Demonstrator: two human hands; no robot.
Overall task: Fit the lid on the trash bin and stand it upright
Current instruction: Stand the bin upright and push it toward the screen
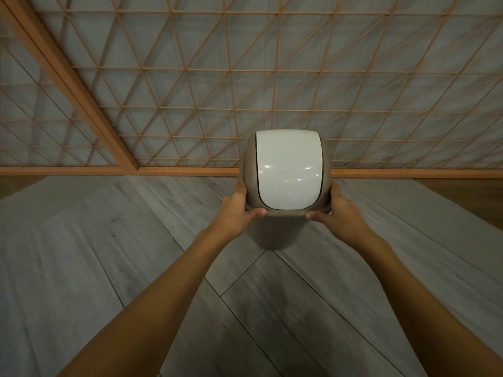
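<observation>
Trash bin (275, 235) stands upright on the grey plank floor (109, 254), at 12 o'clock from the wearer, close to a lattice-panelled wall (245, 77). Lid (285, 172), taupe frame with white swing flap, sits on top. Left hand (239, 210) grasps the lid rim at 9 o'clock, right hand (337, 210) at 3 o'clock, thumbs along the near edge. Best pressed evenly on both sides until the rim seats. Far rim, bin base and seam hidden; full seating cannot be confirmed.
</observation>
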